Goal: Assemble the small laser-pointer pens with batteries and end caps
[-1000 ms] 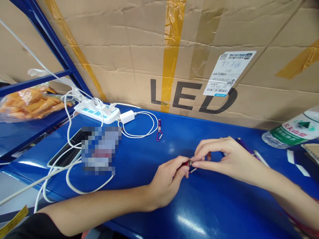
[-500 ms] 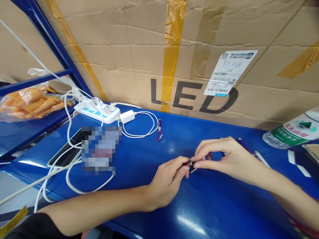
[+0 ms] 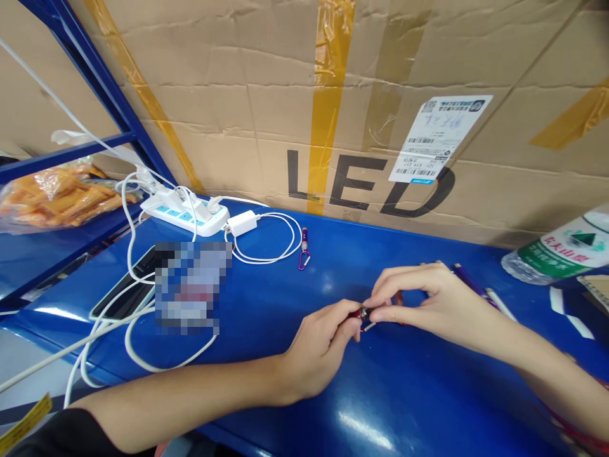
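My left hand (image 3: 316,349) rests on the blue table (image 3: 266,298) and pinches one end of a small red keychain flashlight (image 3: 358,313). My right hand (image 3: 423,301) meets it from the right, its thumb and forefinger pinched on the flashlight's silver end. Most of the red body is hidden by my fingers. A second small flashlight, purple with a pink clip (image 3: 304,249), lies farther back on the table, apart from both hands.
A white power strip (image 3: 185,214) with a charger (image 3: 242,223) and looping white cables lies at the back left beside a phone (image 3: 126,289). A large cardboard box (image 3: 342,108) walls the back. A water bottle (image 3: 556,251) and pens (image 3: 471,282) lie at the right.
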Tool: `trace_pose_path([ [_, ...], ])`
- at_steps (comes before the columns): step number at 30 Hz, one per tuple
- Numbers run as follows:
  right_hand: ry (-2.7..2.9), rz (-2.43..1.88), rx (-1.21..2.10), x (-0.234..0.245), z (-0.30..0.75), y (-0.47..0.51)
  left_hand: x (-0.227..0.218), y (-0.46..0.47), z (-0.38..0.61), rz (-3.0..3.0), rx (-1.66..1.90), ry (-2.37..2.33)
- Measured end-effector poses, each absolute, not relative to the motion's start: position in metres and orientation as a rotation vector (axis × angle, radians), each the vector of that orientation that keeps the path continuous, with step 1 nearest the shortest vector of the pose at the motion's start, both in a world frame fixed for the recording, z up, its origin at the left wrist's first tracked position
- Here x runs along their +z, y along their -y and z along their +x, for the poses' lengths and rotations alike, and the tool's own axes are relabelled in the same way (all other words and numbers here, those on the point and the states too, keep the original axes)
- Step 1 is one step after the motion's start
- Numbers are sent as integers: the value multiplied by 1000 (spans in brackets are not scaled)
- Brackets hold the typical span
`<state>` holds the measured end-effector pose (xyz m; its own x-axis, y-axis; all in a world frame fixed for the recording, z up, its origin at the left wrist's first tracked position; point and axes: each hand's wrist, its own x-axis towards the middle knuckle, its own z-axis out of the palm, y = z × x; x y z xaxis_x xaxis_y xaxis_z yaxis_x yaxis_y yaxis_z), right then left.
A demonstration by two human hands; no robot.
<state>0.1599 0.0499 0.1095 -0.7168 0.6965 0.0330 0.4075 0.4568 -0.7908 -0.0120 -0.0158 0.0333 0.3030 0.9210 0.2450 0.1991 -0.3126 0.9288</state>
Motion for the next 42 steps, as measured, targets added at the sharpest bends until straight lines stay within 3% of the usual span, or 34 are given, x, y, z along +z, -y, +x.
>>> trace_pose_path([
  [42,2368,-880,1154,100,158,-52,31,16,-11,1716,1077,-1026],
])
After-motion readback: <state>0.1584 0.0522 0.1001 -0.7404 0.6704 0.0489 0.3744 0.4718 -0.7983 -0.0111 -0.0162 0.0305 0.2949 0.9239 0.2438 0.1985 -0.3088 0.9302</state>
